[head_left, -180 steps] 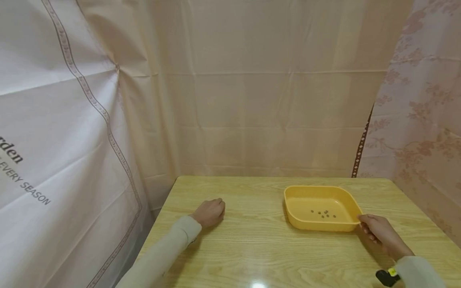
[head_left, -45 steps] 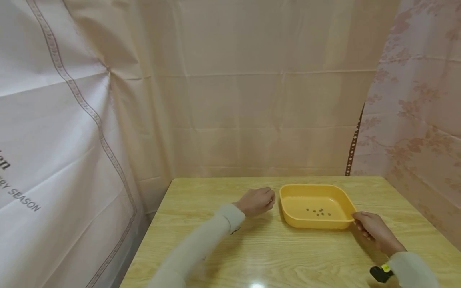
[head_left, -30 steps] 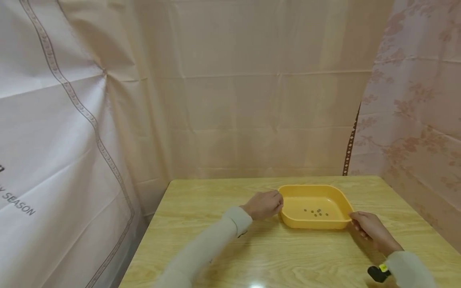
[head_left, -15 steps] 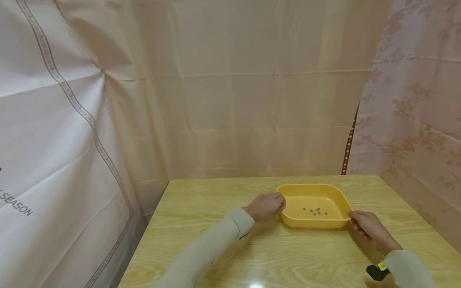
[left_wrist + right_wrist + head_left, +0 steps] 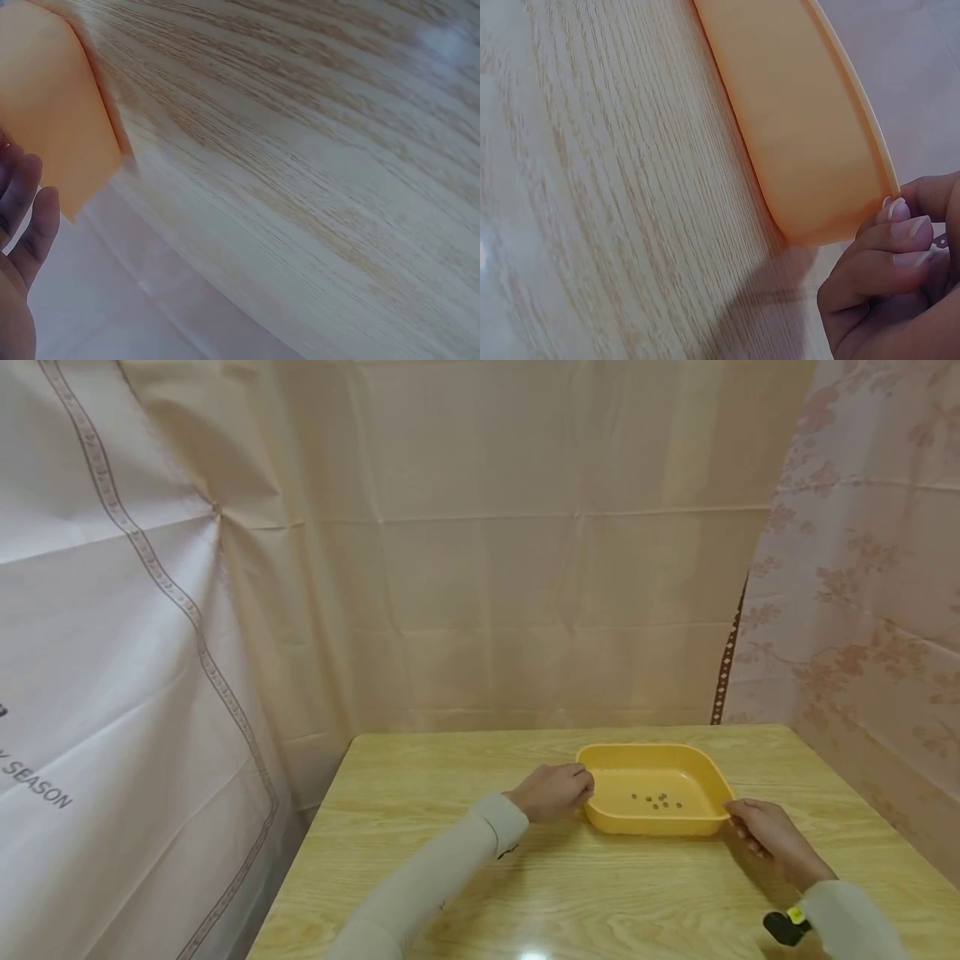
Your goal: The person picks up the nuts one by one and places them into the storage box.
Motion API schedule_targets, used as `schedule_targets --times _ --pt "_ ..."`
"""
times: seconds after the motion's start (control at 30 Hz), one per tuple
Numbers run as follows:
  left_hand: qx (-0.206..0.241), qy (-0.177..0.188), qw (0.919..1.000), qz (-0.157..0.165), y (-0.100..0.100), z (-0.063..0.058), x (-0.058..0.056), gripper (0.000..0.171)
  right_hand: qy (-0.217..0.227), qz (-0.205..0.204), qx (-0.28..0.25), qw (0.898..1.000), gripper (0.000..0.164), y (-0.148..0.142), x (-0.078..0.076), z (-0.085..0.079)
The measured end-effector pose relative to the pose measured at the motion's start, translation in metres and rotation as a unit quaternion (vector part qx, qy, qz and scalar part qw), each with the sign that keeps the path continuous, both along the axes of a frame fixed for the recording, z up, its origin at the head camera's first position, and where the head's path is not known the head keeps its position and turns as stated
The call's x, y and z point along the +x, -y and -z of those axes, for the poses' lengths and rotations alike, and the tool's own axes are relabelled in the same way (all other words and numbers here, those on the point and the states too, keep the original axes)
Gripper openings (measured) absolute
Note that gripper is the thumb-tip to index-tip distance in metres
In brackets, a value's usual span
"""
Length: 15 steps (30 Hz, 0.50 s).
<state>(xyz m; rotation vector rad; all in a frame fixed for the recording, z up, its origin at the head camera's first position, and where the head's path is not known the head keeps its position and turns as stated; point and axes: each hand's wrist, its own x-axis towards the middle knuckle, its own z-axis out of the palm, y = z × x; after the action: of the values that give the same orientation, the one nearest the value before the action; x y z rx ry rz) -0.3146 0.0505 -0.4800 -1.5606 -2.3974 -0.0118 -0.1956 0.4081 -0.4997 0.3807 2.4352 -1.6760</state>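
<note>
A yellow plastic tray [image 5: 654,827] with rounded corners sits on the table, and several small dark bits [image 5: 664,805], too small to identify, lie on its floor. At the tray's left side my left hand [image 5: 552,792] has its curled fingers on the rim; the left wrist view shows fingertips [image 5: 46,214] against the outer wall, the thumb hidden. My right hand [image 5: 774,837] pinches the near right corner. In the right wrist view, the thumb and index finger meet at the tray's rim, the other fingers [image 5: 870,274] curled below it.
The wooden table [image 5: 420,877] extends in front of the tray and to its left. Pale cloth [image 5: 465,568] hangs behind it, with a printed white sheet [image 5: 112,693] on the left and floral cloth [image 5: 885,610] on the right. A black device [image 5: 786,928] sits at my right wrist.
My left hand has moved right across the table from its resting place to the tray's left rim. The right hand keeps its hold on the corner. The view has shifted slightly right.
</note>
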Motion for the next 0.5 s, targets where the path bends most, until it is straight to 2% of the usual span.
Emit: schedule_targets --times 0.13,0.27,0.4,0.5 --pt "0.008 0.003 1.0000 -0.002 0.005 0.000 -0.002 0.018 0.001 -0.004 0.004 1.000 0.040 -0.001 -0.001 -0.001" --pt "0.010 -0.006 0.9996 -0.024 0.018 -0.002 -0.004 0.020 -0.002 -0.012 0.022 1.000 0.043 -0.004 0.000 -0.003" --pt "0.006 -0.018 0.9973 -0.071 0.043 -0.005 -0.009 0.033 -0.005 -0.027 0.064 0.998 0.052 -0.012 0.004 -0.007" --pt "0.005 0.002 0.9922 -0.125 0.070 -0.009 -0.012 0.044 -0.010 -0.027 0.095 0.995 0.059 -0.019 0.008 -0.016"
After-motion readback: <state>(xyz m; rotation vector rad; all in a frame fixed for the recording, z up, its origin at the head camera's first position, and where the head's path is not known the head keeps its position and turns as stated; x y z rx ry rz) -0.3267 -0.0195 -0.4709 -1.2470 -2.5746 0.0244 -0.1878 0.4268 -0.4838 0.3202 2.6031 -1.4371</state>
